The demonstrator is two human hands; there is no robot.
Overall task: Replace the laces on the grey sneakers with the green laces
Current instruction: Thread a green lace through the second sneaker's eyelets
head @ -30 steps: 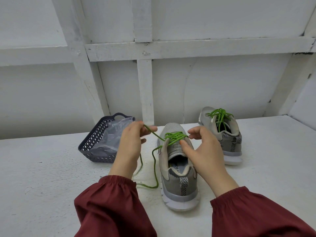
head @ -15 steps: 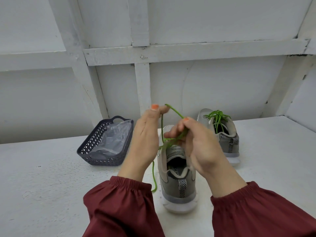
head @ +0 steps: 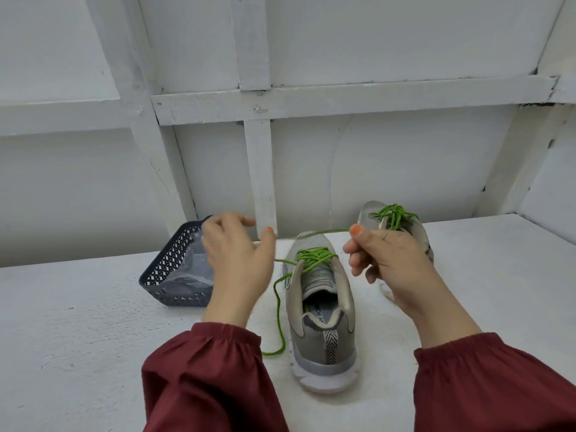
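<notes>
While it stands on the white counter [head: 93, 338] with its heel turned toward the camera, the near grey sneaker [head: 322, 325] is seen to be laced only across its front eyelets by a green lace [head: 314, 257]. One strand of that lace is drawn taut above the sneaker's toe. It is pinched between the thumb and curled fingers [head: 357, 260] of the right hand [head: 396, 263], which is held just right of the sneaker's tongue. The strand's other end runs up against the thumb of the left hand [head: 237, 263], held just left of the sneaker; its fingers [head: 240, 220] are spread and relaxed, apart from the thumb. A second strand is let out from the left eyelets, hangs down that side and ends in a curl on the counter beside the heel. Behind and to the right of the near sneaker, partly hidden by the right hand, a far grey sneaker [head: 419, 235] is set, threaded with its own green lacing [head: 394, 215]. To the left, beyond the left hand, a dark perforated basket [head: 168, 271] holding a clear plastic bag [head: 194, 266] is placed. Both wrists are covered by maroon sleeves [head: 202, 378].
</notes>
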